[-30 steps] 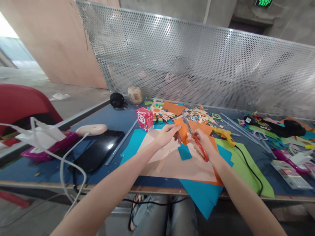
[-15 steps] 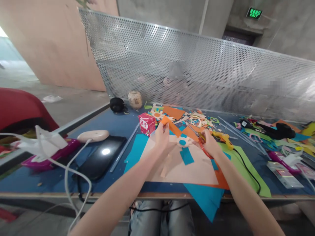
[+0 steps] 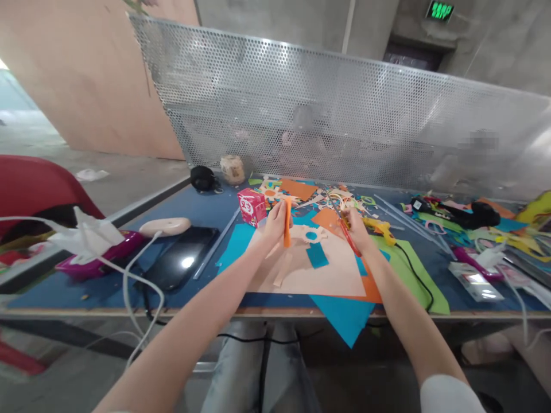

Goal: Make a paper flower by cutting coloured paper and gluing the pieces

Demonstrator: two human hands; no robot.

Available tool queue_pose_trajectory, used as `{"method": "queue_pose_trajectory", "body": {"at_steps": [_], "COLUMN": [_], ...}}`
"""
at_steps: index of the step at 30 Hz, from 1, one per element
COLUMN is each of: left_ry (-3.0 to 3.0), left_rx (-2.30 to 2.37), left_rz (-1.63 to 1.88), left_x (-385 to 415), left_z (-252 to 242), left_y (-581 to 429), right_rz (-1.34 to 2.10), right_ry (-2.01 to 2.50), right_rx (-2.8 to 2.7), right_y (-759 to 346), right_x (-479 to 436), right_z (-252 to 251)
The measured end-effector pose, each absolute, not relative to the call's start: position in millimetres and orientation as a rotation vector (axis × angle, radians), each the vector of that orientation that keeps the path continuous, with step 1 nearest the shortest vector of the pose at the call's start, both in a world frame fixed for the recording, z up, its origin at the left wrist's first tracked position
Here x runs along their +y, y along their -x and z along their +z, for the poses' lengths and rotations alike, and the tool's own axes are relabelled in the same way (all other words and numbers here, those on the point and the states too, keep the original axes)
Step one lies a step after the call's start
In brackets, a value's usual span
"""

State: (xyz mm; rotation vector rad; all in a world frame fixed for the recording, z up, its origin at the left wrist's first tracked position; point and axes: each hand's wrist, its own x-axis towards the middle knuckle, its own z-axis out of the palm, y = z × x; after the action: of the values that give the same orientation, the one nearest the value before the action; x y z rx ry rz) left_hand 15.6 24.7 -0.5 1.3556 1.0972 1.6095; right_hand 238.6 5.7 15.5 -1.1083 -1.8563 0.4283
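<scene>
An orange strip of paper or felt (image 3: 287,226) stands nearly edge-on in my left hand (image 3: 275,222), pinched between thumb and fingers. My right hand (image 3: 356,226) is closed round the red handles of a pair of scissors (image 3: 349,236), whose blades point up and away, apart from the strip. Between the hands, a cream ring-shaped flower with a blue centre (image 3: 311,235) lies on a large pale sheet (image 3: 327,281). A small blue rectangle (image 3: 317,256) lies just below the flower. Another orange piece (image 3: 326,218) lies near the scissors.
A pink box (image 3: 252,207) stands left of my left hand. A yellow glue gun (image 3: 379,228) with a black cord lies right of my right hand. Coloured scraps cover the back, before a perforated metal screen (image 3: 275,109). A black phone (image 3: 183,258) and white cables lie left.
My left hand has turned the orange strip from flat and slanting to upright and edge-on. The scissors have shifted slightly away from it, and the view has moved a little.
</scene>
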Motion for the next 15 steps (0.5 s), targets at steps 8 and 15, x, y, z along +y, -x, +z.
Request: {"method": "queue_pose_trajectory", "body": {"at_steps": [8, 15], "left_ry": [-1.747, -2.049], "left_rx": [0.994, 0.812], "left_rz": [1.396, 0.980], "left_x": [23, 18], "left_z": [3, 33], "left_y": [-12, -43], "right_rz": [0.564, 0.630], "right_ry": [1.089, 1.015], "right_rx": [-1.884, -1.893], "right_y": [-237, -236], "right_x": [8, 15], "right_z": [22, 21]}}
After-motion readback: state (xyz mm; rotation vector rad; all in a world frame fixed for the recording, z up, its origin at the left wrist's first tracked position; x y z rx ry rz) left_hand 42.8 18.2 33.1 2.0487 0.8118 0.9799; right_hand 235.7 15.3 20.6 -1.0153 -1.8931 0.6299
